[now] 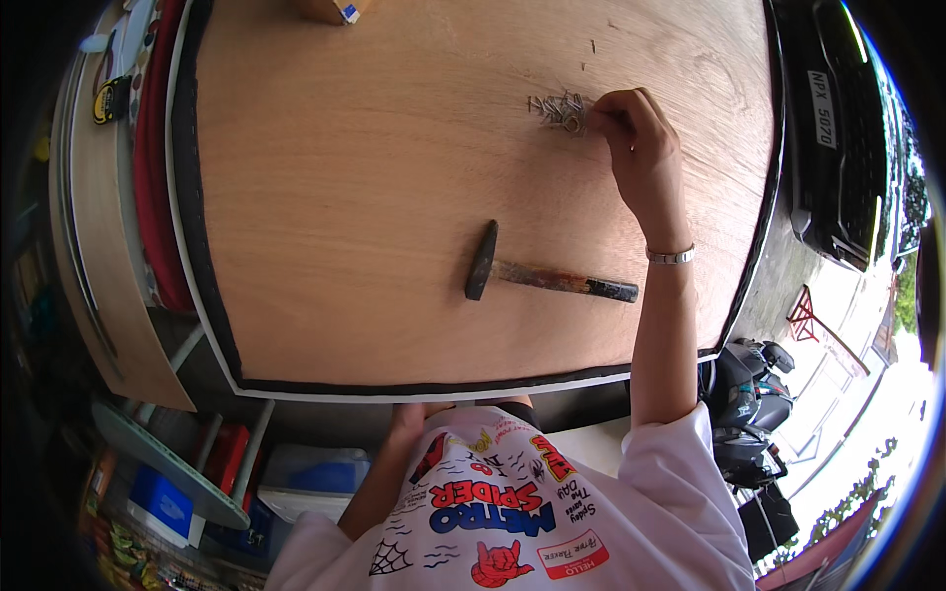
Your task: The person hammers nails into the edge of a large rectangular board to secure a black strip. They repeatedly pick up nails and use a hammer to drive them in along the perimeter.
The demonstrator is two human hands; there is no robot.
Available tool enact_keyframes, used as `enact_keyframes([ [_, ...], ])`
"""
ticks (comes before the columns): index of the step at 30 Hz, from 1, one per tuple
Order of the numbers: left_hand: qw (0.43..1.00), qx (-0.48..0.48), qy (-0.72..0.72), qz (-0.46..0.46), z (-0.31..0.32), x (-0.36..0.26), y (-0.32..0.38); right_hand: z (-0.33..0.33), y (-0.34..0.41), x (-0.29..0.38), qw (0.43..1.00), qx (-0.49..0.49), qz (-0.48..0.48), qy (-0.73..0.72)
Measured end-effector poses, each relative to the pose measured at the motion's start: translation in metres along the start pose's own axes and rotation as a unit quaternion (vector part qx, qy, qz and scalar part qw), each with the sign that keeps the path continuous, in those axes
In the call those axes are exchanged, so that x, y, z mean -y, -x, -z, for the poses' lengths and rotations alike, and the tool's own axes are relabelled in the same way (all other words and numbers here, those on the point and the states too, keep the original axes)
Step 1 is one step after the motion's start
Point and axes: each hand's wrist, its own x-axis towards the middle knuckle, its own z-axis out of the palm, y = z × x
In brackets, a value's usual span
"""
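A small pile of metal nails (559,111) lies on a broad plywood panel (332,221) edged with a black strip. My right hand (641,125) is at the right side of the pile, its fingers bent and pinched together; whether a nail is between the fingertips is hidden. Nearer to me a hammer (547,277) rests on the panel, its dark metal head to the left and its worn wooden handle pointing right. My left hand (409,419) is low by my lap at the panel's near edge, mostly hidden, so its fingers do not show.
Two loose nails (593,46) lie beyond the pile. A cardboard box (329,10) stands at the far edge. Leftward, a yellow and black tape measure (111,100) sits on a wooden board (96,221). A parked black vehicle (839,148) and a motorcycle (750,414) are at right.
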Motion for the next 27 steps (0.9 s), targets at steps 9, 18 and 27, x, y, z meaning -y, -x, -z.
enact_keyframes([
  [9,0.846,0.197,-0.487,-0.094,-0.086,-0.161,0.084,0.004,0.126,0.077,0.876,-0.014,-0.188,-0.443],
  [18,0.947,0.178,-0.157,-0.216,-0.131,-0.118,0.109,0.017,0.288,0.170,0.937,0.202,-0.057,-0.278],
  [27,0.917,0.113,-0.294,-0.247,-0.097,-0.093,0.117,0.007,0.322,0.144,0.956,0.212,0.058,-0.193],
])
